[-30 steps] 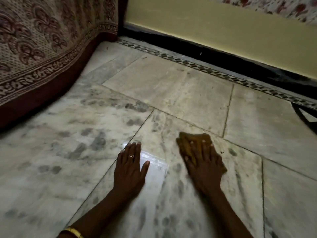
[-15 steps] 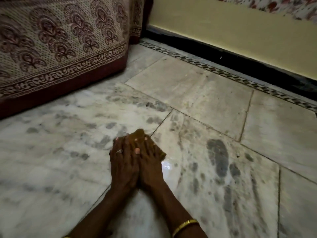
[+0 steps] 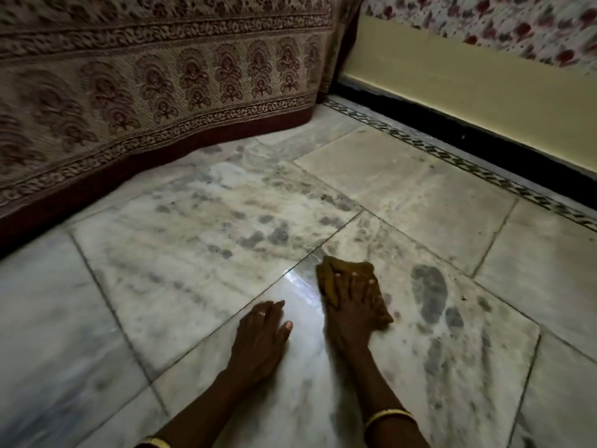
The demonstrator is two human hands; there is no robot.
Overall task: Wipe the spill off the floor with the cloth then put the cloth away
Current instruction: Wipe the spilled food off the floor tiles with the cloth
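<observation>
A brown-yellow cloth [image 3: 329, 279] lies flat on the marble floor [image 3: 193, 253]. My right hand [image 3: 350, 305] presses down on the cloth with straight fingers spread over it. A shiny wet patch [image 3: 302, 287] glints on the tile just left of the cloth. My left hand [image 3: 261, 334] rests flat on the floor beside that patch, fingers straight, a ring on one finger. Dark damp marks [image 3: 428, 289] show on the tile to the right of the cloth.
A patterned bedcover [image 3: 145, 92] hangs down to the floor at the back left. A yellow wall [image 3: 468, 85] with a black skirting [image 3: 484, 147] runs along the right. A flowered fabric [image 3: 517, 24] hangs above the wall.
My right hand has slid the cloth to the right, away from my left hand, which it was beside half a second ago. The view has shifted, showing more of the bedcover.
</observation>
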